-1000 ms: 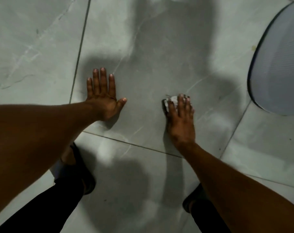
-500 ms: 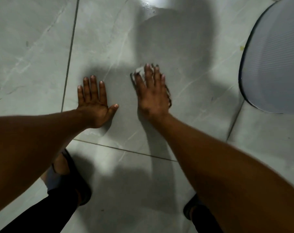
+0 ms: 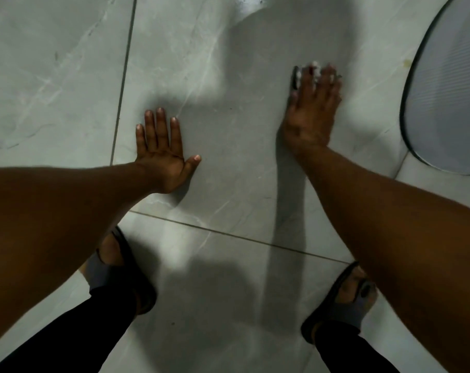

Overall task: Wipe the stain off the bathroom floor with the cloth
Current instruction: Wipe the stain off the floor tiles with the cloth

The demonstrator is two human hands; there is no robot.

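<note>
A: How far along does the wiping look?

B: Mid-job, I'd judge. The right hand (image 3: 310,114) presses flat on the cloth (image 3: 306,72), fingers spread over it, not curled round it. I can't make out a distinct stain on the floor (image 3: 228,146) near that hand, so whether it is gone or hidden under the palm, I cannot tell.

A: And the other hand?

B: The left hand (image 3: 162,154) lies open, palm down on the tile, fingers apart, holding nothing; it looks like a brace.

A: What about the cloth itself?

B: Small, pale and bunched, mostly covered; only a whitish edge peeks out beyond the fingertips, with a dark strip showing on the thumb side. The picture is blurred there.
</note>
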